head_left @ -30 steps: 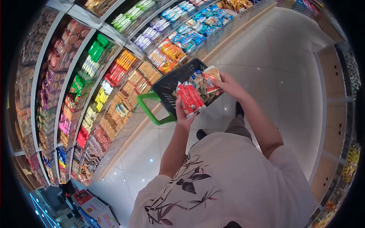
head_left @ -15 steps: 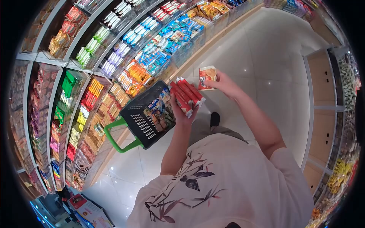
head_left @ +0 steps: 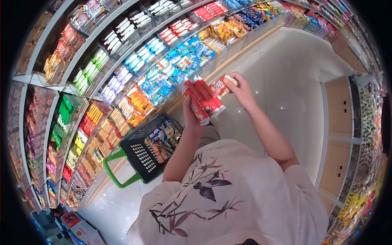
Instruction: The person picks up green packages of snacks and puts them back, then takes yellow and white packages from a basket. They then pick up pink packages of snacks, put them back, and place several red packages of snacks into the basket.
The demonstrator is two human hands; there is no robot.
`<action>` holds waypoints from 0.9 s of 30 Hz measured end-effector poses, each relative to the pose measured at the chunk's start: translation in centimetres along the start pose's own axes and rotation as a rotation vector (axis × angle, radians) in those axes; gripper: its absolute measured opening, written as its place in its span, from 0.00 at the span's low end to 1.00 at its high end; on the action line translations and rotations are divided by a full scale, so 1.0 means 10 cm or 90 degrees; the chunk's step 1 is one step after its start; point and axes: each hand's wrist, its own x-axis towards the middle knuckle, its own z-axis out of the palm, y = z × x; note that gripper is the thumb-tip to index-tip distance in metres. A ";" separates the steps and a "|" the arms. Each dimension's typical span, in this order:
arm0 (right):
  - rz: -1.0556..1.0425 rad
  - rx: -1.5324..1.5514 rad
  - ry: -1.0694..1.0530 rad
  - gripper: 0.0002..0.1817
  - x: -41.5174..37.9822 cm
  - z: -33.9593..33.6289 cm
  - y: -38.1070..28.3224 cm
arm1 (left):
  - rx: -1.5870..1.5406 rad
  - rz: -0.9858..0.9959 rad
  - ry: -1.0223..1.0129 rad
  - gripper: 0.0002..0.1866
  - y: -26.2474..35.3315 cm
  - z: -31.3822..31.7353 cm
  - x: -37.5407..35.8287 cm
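Several long red-wrapped snack bars point(head_left: 207, 98) lie in my left hand point(head_left: 190, 116), which is wrapped round them from below. My right hand point(head_left: 241, 90) pinches a red and cream snack packet point(head_left: 219, 84) by its edge, close against the right end of the bars. Below and to the left of my left hand is a black shopping basket point(head_left: 136, 157) with a green handle point(head_left: 109, 170). Small blue, brown and mixed snack packets point(head_left: 160, 136) lie inside it. My left forearm partly covers the basket's right side.
Shelves of wrapped snacks in clear bins curve along the left and top, with blue packets point(head_left: 179, 61) nearest my hands. A wooden ledge point(head_left: 232, 59) edges the shelf. Pale tiled floor point(head_left: 286, 90) spreads to the right, bounded by wooden cabinets point(head_left: 339, 106).
My right hand has drawn the packet left to the bars and turned it. The view has shifted, and the basket now appears lower and further left in it.
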 end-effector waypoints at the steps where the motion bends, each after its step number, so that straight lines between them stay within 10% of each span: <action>1: -0.028 -0.035 -0.003 0.14 0.17 0.00 0.00 | 0.021 0.006 0.016 0.31 0.08 0.04 0.13; 27: 0.086 0.203 -0.166 0.10 3.49 0.37 -0.27 | 0.009 0.175 0.039 0.36 1.23 0.43 2.59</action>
